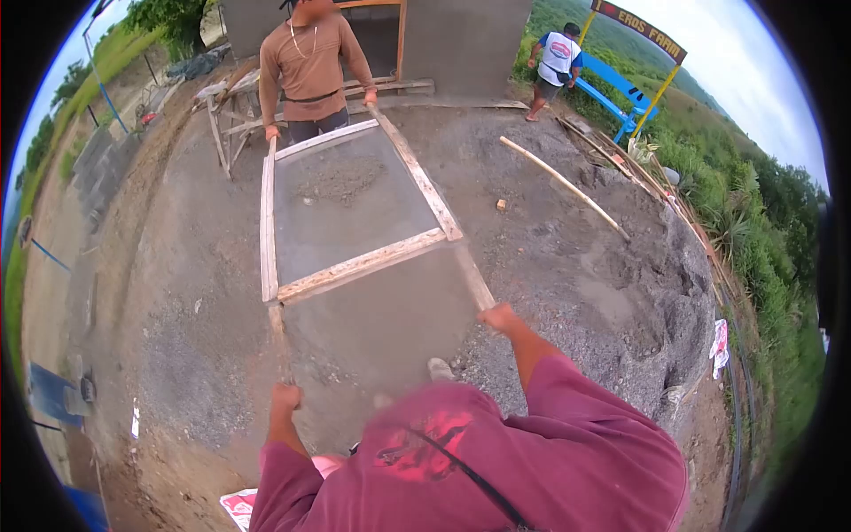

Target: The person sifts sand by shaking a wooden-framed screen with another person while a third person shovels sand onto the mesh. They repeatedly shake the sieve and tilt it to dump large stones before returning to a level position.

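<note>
A large wooden-framed sieve [363, 264] with a mesh screen hangs level between me and a co-worker in a brown shirt. My left hand [285, 398] is wrapped round its left handle near my body. Round the end of the right handle my right hand [500, 316] is closed. At the far end the co-worker grips the other two handles. A small heap of gravelly sand [339, 181] lies on the mesh toward that far end. Under the frame, smooth fine sand [381, 315] covers the ground.
A bamboo pole [567, 188] lies on the sand to the right, with a small block [502, 205] near it. Another person [559, 60] walks by a blue bench [612, 89]. Gravel heaps [683, 275] edge the right side. Grey concrete blocks [97, 173] are stacked at left.
</note>
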`<state>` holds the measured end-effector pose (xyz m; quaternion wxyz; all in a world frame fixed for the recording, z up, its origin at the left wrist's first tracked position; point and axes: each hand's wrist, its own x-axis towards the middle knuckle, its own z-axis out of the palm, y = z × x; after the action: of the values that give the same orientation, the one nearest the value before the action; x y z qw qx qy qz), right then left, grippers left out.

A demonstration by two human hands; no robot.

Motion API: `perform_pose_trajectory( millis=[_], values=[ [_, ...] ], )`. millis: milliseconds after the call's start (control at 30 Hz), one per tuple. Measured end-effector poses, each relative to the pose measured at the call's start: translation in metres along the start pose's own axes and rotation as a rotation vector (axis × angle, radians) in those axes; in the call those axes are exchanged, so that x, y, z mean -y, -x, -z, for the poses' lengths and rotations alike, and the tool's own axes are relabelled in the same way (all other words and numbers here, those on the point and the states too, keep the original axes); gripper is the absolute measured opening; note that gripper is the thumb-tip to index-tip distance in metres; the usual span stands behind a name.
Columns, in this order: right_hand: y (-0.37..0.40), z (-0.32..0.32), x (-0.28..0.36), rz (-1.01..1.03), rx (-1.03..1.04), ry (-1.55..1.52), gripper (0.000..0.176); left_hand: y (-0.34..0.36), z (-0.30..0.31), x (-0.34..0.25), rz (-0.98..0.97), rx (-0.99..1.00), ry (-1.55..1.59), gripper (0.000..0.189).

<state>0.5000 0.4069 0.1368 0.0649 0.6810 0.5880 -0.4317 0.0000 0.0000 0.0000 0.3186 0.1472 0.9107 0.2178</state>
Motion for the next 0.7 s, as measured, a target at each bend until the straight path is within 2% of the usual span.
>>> perform_pose_trajectory(
  millis=[33,67,100,133,167,200,267,300,333,400,467,500,533,567,600,633,700],
  values=[
    [-0.026,-0.024,-0.076,0.077,-0.118,0.062,0.045,0.041,-0.036,0.02,0.029,0.01,0.001,0.021],
    [-0.025,-0.041,-0.139,0.05,-0.256,0.136,0.045,0.076,-0.071,0.045,0.038,-0.023,0.016,0.012],
    [0.04,-0.16,-0.14,-0.092,-0.059,0.069,0.045,0.092,0.034,0.138,0.123,0.03,0.002,0.011],
    [0.101,-0.2,-0.156,-0.141,0.081,0.067,0.054,0.135,0.074,0.193,0.186,0.098,0.063,0.011],
    [0.104,-0.18,-0.173,-0.115,0.058,0.068,0.058,0.147,0.033,0.201,0.122,0.061,0.116,0.013],
    [0.104,-0.118,-0.214,-0.107,-0.007,0.116,0.062,0.171,-0.055,0.187,0.064,0.068,0.216,0.017],
    [0.127,-0.1,-0.233,-0.193,-0.082,0.208,0.063,0.2,-0.074,0.179,-0.03,0.005,0.094,0.021],
    [0.137,-0.106,-0.232,-0.229,-0.099,0.236,0.064,0.213,-0.062,0.182,-0.077,-0.044,0.011,0.023],
    [0.128,-0.113,-0.225,-0.198,-0.1,0.215,0.062,0.206,-0.05,0.176,0.067,0.005,0.04,0.022],
    [0.093,-0.122,-0.21,-0.13,-0.104,0.176,0.058,0.181,-0.028,0.121,0.355,0.099,0.107,0.019],
    [0.025,-0.109,-0.17,-0.068,0.07,0.032,0.054,0.118,-0.016,0.086,0.377,0.255,0.134,0.014],
    [-0.011,-0.105,-0.139,-0.049,-0.036,-0.037,0.048,0.072,-0.02,0.085,0.25,0.201,0.092,0.015],
    [-0.026,-0.081,-0.094,-0.002,-0.099,0.044,0.045,0.037,-0.019,0.072,0.136,0.097,0.006,0.022],
    [-0.039,-0.052,-0.051,0.06,-0.057,0.037,0.044,0.004,-0.014,0.051,0.115,0.021,0.022,0.026],
    [-0.043,-0.024,-0.01,0.105,-0.078,-0.038,0.044,0.001,0.01,-0.003,0.089,0.029,0.065,0.024],
    [-0.056,0.0,0.021,0.068,-0.036,-0.15,0.043,0.009,0.035,-0.058,0.035,0.002,0.077,0.021],
    [-0.062,0.042,0.063,0.108,-0.083,-0.172,0.044,-0.018,0.055,-0.095,-0.105,0.114,-0.001,0.018]
  ],
)
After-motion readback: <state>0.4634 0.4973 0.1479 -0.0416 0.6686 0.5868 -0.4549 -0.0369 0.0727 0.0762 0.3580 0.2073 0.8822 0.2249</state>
